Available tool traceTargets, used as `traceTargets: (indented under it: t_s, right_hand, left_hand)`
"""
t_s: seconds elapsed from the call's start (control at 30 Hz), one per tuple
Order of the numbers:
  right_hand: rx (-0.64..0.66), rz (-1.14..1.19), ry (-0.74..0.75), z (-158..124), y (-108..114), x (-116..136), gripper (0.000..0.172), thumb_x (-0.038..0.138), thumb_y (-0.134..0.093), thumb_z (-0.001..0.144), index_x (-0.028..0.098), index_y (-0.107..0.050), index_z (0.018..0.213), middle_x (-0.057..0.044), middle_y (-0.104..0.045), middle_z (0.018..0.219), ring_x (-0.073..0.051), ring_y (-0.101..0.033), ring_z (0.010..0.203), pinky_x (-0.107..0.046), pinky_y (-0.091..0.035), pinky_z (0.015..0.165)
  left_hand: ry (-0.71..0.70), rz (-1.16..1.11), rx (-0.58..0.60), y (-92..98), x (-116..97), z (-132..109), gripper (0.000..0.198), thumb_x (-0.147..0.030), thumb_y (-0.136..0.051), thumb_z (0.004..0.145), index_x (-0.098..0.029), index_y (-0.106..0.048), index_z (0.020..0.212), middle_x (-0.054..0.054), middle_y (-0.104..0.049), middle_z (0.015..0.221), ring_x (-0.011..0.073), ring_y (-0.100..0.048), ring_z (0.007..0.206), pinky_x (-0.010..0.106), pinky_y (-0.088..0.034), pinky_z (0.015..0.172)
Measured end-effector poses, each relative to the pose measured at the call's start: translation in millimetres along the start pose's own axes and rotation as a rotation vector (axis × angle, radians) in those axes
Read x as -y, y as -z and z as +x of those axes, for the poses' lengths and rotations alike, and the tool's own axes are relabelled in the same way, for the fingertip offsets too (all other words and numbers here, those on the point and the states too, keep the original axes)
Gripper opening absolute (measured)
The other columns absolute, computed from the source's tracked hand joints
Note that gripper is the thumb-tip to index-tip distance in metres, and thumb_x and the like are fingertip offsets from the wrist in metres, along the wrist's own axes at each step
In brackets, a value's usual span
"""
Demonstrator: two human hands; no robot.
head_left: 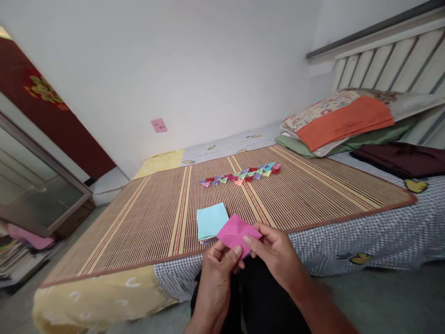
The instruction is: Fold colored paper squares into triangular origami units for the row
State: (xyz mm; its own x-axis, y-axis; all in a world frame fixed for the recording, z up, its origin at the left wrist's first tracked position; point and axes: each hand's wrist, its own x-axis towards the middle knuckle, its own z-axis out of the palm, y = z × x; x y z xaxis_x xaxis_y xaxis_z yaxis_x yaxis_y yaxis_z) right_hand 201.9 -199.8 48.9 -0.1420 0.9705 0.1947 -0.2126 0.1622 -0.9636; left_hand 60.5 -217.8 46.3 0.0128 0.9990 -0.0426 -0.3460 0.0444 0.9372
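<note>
A pink sheet of origami paper [237, 228] with crease lines is held up between my two hands, turned so a corner points away from me. My left hand [219, 265] pinches its lower left edge, thumb on top. On the right side, my right hand [273, 248] grips the sheet between thumb and fingers. Just behind the sheet, a stack of light blue square paper [211, 221] lies on the bed mat, with other colours showing at its lower edge. Farther back rest several small folded paper pieces [243, 175] in many colours, set out in rows.
The striped bamboo mat [139, 222] covers most of the bed. Folded bedding with an orange band [347, 121] and dark red cloth [399, 158] lie at the right. A glass-fronted cabinet door [31, 176] stands at the left. My dark-clothed legs are below my hands.
</note>
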Motion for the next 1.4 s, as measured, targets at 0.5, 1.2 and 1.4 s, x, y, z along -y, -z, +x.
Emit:
traceTargets:
  t_s: [0.5,1.2,1.4]
  right_hand:
    - [-0.012,-0.462,0.375,-3.3,10.4,8.4,0.015,0.022,-0.063,0.093,0.02,-0.067,0.079,-0.001,-0.062,0.076,-0.016,-0.06,0.072,-0.027,-0.046,0.067]
    - [0.055,-0.352,0.387,-12.8,0.3,4.9,0.014,0.02,-0.065,0.095,0.023,-0.072,0.084,-0.003,-0.063,0.092,-0.018,-0.064,0.088,-0.028,-0.051,0.078]
    - [-0.038,-0.369,0.368,-11.3,-3.4,1.4,0.016,0.021,-0.066,0.093,0.021,-0.064,0.077,-0.002,-0.062,0.085,-0.017,-0.062,0.081,-0.029,-0.048,0.073]
  left_hand:
    - [0.058,0.22,0.062,8.0,-18.0,-4.3,0.049,-0.049,-0.081,0.077,-0.016,-0.064,0.108,0.002,-0.07,0.066,0.0128,-0.062,0.043,0.017,-0.034,0.04]
    - [0.073,0.094,0.125,21.2,-32.2,-7.3,0.028,-0.035,-0.085,0.076,-0.015,-0.082,0.095,0.011,-0.08,0.093,0.0221,-0.072,0.085,0.034,-0.057,0.085]
    - [-0.028,0.233,0.028,14.7,-29.7,-9.4,0.025,-0.04,-0.084,0.076,-0.015,-0.081,0.076,0.007,-0.076,0.073,0.0187,-0.068,0.071,0.028,-0.054,0.073]
